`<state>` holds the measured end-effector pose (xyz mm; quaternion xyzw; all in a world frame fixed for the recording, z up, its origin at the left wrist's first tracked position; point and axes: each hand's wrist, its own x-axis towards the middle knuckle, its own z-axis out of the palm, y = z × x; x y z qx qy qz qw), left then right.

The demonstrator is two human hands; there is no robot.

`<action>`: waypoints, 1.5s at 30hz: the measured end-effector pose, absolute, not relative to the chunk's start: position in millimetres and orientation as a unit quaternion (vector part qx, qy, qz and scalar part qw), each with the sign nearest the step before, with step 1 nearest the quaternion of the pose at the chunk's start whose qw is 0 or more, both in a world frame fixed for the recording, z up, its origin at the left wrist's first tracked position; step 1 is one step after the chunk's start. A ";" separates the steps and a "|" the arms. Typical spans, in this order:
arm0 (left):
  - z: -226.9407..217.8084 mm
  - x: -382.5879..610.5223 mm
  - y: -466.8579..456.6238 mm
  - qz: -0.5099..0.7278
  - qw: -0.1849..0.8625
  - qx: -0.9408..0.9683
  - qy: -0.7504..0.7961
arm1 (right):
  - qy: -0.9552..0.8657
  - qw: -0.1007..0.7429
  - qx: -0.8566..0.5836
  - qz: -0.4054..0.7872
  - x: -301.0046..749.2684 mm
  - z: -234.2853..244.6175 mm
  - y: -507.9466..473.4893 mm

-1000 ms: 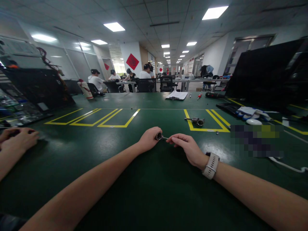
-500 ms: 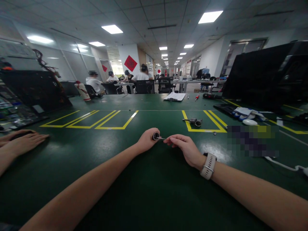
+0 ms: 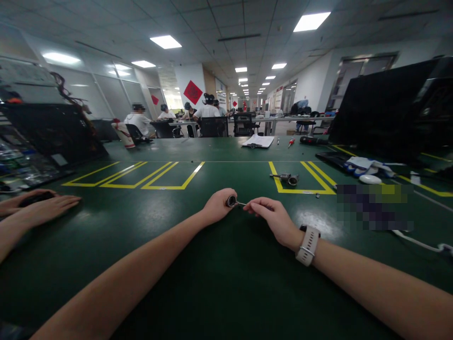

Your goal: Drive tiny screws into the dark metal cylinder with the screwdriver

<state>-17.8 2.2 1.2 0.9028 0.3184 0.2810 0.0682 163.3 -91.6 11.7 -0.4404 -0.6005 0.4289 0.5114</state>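
My left hand (image 3: 216,206) is closed round a short, hollow metal cylinder (image 3: 231,201), its dark round opening turned towards me and slightly right. Between the fingertips of my right hand (image 3: 267,215) is a thin metal rod (image 3: 241,204), whose far end meets the cylinder's rim or opening; I cannot tell which. Both hands are held over the green table (image 3: 212,283). Beyond my right hand, a metal part with a shaft and a round open end (image 3: 288,178) lies inside a yellow taped outline. A small metal piece (image 3: 317,195) lies to its right, near the tape.
At the left, another person's hands (image 3: 46,208) rest on the table, one over a dark object. Towards the back are a clipboard with paper (image 3: 258,140) and a red screwdriver (image 3: 291,142). Gloves (image 3: 368,166), a white mouse (image 3: 370,179) and a large black monitor (image 3: 382,108) stand right.
The cylinder has turned a little in my left hand, and less of the rod shows between it and my right fingers. The other person's hands have shifted slightly right.
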 end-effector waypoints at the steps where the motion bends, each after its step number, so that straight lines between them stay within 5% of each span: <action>1: 1.5 -18.1 1.7 0.268 0.059 0.908 0.315 | -0.618 0.498 -0.446 0.414 163.1 12.4 -92.1; 16: 1.0 -17.3 3.3 0.350 0.150 0.872 0.308 | -0.594 0.487 -0.382 0.514 164.2 10.4 -89.7; 24: 1.0 -17.0 2.2 0.290 0.094 0.894 0.328 | -0.565 0.546 -0.412 0.462 163.7 11.2 -91.8; 45: 2.7 -14.4 -2.6 0.252 0.072 0.893 0.367 | -0.513 0.540 -0.391 0.540 168.7 6.0 -85.8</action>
